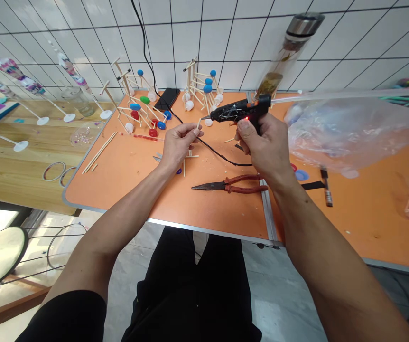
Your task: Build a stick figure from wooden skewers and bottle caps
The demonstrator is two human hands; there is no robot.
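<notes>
My right hand (263, 140) is wrapped round a black hot glue gun (238, 111) whose red light glows and whose clear glue stick (283, 99) sticks out at the back. The gun's nozzle points left, at the top of a short wooden stick (199, 124) that my left hand (179, 143) pinches between thumb and fingers. Whether the nozzle touches the stick, I cannot tell. Below my left hand lie crossed wooden sticks (184, 166), partly hidden by it. Red-handled long-nose pliers (230, 184) rest nearer the table's front edge.
Stick frames with coloured caps (144, 107) and a second one (204, 85) stand at the back, near a phone (168, 99). A black cord (222, 154) crosses the orange table (126, 190). To the right are a glass bottle (279, 61) and a plastic bag (354, 128).
</notes>
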